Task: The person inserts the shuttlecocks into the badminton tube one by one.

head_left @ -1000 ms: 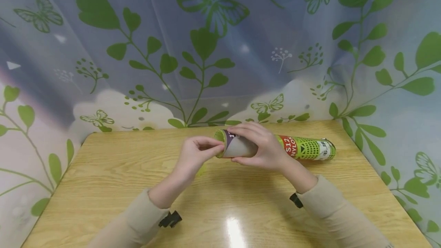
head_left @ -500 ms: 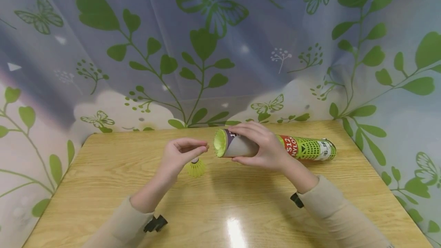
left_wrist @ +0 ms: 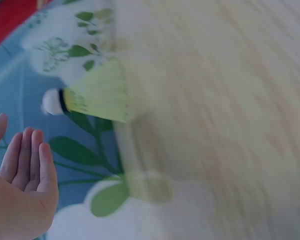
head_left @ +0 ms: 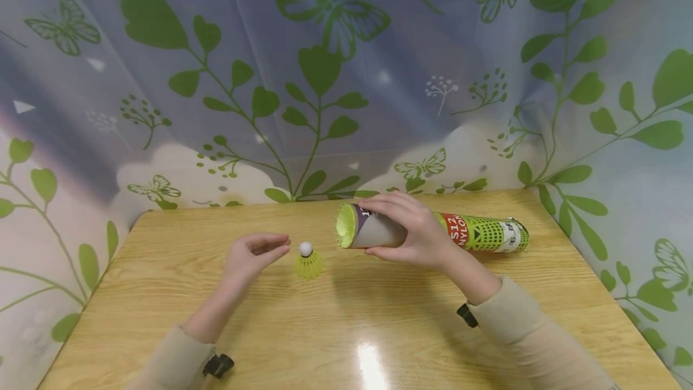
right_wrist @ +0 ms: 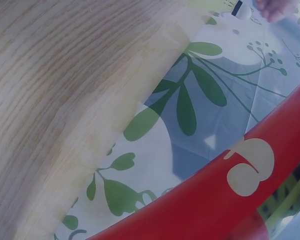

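A shuttlecock (head_left: 309,265) with a yellow-green skirt stands skirt-down on the table, white cork on top. Just left of it is my left hand (head_left: 246,263), fingers together and nearly straight, thumb apart, holding nothing. The left wrist view shows that hand (left_wrist: 27,185) beside the white-tipped shuttlecock (left_wrist: 92,94). With fingers and thumb curled round it, my right hand (head_left: 415,230) grips a shuttlecock tube (head_left: 489,235) lying sideways. The tube's uncovered end faces left, and a yellow skirt (head_left: 344,225) shows inside. Red tube wall (right_wrist: 205,200) crosses the right wrist view.
The wooden table (head_left: 178,294) lies under both hands. A patterned curtain (head_left: 243,107) with leaves and butterflies hangs along its back edge and both sides. Black straps (head_left: 218,366) sit at the sleeve cuffs.
My left hand has drawn back leftward from the tube's mouth, past the shuttlecock, which now shows in full. My right hand and the tube have stayed in place.
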Demonstrator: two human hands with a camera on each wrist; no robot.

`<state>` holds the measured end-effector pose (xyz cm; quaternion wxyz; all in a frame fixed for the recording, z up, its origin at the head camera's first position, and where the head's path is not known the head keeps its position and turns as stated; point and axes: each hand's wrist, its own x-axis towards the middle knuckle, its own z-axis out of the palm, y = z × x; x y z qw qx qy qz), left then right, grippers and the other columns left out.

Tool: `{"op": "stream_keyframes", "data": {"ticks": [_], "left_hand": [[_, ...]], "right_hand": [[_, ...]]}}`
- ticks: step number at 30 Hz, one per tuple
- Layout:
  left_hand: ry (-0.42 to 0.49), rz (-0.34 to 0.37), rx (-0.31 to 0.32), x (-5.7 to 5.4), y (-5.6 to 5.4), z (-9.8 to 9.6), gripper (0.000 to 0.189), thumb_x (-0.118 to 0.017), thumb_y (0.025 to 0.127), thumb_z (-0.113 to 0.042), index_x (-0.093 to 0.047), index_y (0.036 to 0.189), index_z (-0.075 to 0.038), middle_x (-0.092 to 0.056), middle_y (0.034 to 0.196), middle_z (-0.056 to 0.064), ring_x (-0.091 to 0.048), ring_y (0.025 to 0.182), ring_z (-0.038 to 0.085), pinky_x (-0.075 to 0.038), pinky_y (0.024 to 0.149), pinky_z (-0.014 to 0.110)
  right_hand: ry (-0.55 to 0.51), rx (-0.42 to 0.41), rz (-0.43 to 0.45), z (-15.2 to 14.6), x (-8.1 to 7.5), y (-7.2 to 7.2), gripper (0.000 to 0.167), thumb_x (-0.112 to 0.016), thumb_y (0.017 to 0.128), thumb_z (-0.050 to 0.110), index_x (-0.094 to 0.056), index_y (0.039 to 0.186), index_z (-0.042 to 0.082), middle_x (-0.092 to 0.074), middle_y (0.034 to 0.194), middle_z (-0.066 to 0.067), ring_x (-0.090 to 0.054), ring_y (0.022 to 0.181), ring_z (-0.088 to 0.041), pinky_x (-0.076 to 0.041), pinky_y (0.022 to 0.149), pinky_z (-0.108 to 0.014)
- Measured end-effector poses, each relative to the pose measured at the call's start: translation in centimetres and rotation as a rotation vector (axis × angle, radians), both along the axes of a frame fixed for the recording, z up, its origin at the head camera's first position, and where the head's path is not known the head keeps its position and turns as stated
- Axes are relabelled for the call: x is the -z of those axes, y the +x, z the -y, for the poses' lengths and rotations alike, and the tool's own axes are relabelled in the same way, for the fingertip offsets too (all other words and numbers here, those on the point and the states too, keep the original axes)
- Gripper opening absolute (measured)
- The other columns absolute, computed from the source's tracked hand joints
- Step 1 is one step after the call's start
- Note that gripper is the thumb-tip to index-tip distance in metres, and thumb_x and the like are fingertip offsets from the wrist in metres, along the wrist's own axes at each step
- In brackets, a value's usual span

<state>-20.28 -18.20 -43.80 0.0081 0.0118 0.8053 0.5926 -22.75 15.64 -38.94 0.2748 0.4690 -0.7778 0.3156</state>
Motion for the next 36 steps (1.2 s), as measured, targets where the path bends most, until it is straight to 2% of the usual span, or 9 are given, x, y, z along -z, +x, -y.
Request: {"op": "stream_keyframes", "data": {"ticks": [2, 8, 11, 17, 21, 28, 36], "left_hand": [[-0.043, 0.000, 0.014, 0.5, -0.3, 0.5, 0.034, -0.079, 0.097, -0.010, -0.074, 0.127, 0.003, -0.076, 0.128, 0.019, -0.073, 0.097, -0.002, -0.058, 0.088, 0.012], [-0.215, -0.028, 0.077, 1.9, -1.6, 1.5, 0.031, -0.080, 0.096, -0.013, -0.076, 0.124, 0.003, -0.076, 0.127, 0.021, -0.078, 0.107, 0.027, -0.064, 0.087, 0.024], [-0.266, -0.023, 0.108, 2.6, -2.3, 1.8, 0.031, -0.080, 0.096, -0.012, -0.076, 0.123, 0.003, -0.077, 0.125, 0.022, -0.077, 0.110, 0.034, -0.065, 0.089, 0.031], [-0.324, -0.031, 0.188, 3.7, -3.3, 1.4, 0.034, -0.083, 0.093, -0.013, -0.076, 0.122, 0.005, -0.078, 0.120, 0.022, -0.077, 0.109, 0.036, -0.065, 0.092, 0.040], [-0.408, -0.062, 0.232, 4.3, -3.4, 0.7, 0.038, -0.087, 0.090, -0.016, -0.076, 0.121, 0.003, -0.078, 0.121, 0.021, -0.076, 0.111, 0.037, -0.063, 0.095, 0.046], [-0.437, -0.100, 0.216, 4.9, -3.4, -0.5, 0.045, -0.092, 0.083, -0.014, -0.074, 0.119, 0.007, -0.076, 0.122, 0.025, -0.074, 0.115, 0.041, -0.061, 0.100, 0.049], [-0.501, -0.108, 0.188, 5.1, -3.7, -1.0, 0.042, -0.092, 0.083, -0.017, -0.076, 0.117, 0.004, -0.078, 0.120, 0.021, -0.075, 0.112, 0.037, -0.060, 0.101, 0.051]], "right_hand": [[-0.001, -0.004, 0.002, 0.0, 0.0, 0.0, 0.075, -0.099, 0.067, 0.019, -0.069, 0.135, 0.006, -0.073, 0.132, -0.013, -0.069, 0.119, -0.032, -0.061, 0.096, -0.050], [-0.003, -0.005, -0.003, 0.0, 0.1, 0.0, 0.075, -0.099, 0.067, 0.019, -0.069, 0.135, 0.006, -0.073, 0.132, -0.013, -0.068, 0.119, -0.033, -0.062, 0.094, -0.050], [-0.003, -0.010, -0.001, 0.1, 0.1, 0.1, 0.074, -0.099, 0.068, 0.019, -0.069, 0.134, 0.006, -0.073, 0.132, -0.013, -0.068, 0.120, -0.033, -0.062, 0.094, -0.050], [0.002, -0.005, -0.001, 0.1, 0.0, 0.1, 0.074, -0.099, 0.068, 0.020, -0.069, 0.134, 0.006, -0.073, 0.133, -0.013, -0.068, 0.121, -0.033, -0.060, 0.099, -0.051], [0.006, -0.001, 0.002, 0.1, 0.1, 0.1, 0.073, -0.099, 0.068, 0.020, -0.069, 0.134, 0.006, -0.073, 0.133, -0.012, -0.068, 0.122, -0.032, -0.059, 0.101, -0.052], [0.012, 0.011, 0.004, 0.0, 0.2, 0.2, 0.074, -0.099, 0.068, 0.020, -0.069, 0.134, 0.006, -0.073, 0.133, -0.012, -0.068, 0.123, -0.033, -0.053, 0.110, -0.059], [0.012, 0.011, -0.002, 0.0, 0.2, 0.2, 0.074, -0.099, 0.067, 0.020, -0.069, 0.134, 0.006, -0.073, 0.133, -0.013, -0.068, 0.123, -0.033, -0.054, 0.109, -0.059]]}}
